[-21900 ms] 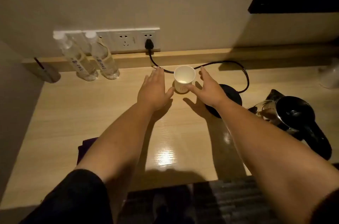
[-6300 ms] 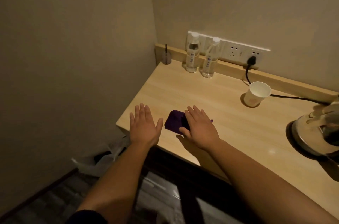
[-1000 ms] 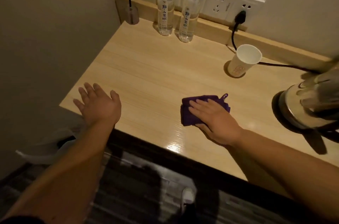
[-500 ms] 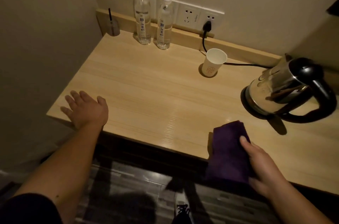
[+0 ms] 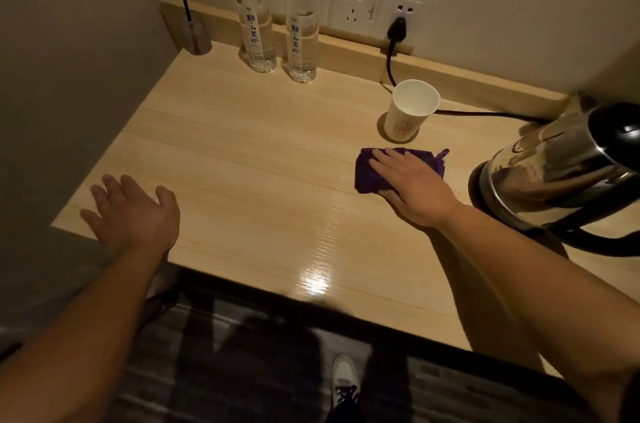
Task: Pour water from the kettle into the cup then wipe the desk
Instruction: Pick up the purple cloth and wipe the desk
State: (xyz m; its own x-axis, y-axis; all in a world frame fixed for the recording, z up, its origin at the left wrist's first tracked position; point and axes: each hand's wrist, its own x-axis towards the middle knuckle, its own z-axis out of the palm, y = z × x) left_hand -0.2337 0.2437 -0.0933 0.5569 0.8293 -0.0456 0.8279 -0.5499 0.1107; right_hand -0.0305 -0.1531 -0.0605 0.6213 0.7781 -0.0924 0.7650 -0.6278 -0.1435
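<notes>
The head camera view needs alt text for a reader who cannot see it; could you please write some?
A person's right hand presses a purple cloth flat on a wooden desk, between a paper cup and a steel kettle; the left hand rests open at the desk's near edge.

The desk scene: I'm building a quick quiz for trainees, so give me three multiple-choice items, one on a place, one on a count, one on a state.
1. Where is the purple cloth?
A. on the desk in front of the paper cup
B. inside the cup
C. on the floor

2. How many water bottles stand by the wall?
A. one
B. two
C. four

3. What is the right hand doing?
A. gripping the kettle
B. pressing flat on the cloth
C. hanging off the desk

Answers:
1 A, it lies on the desk just before the paper cup.
2 B, a left bottle and a right bottle.
3 B, its palm lies on the cloth.
</notes>
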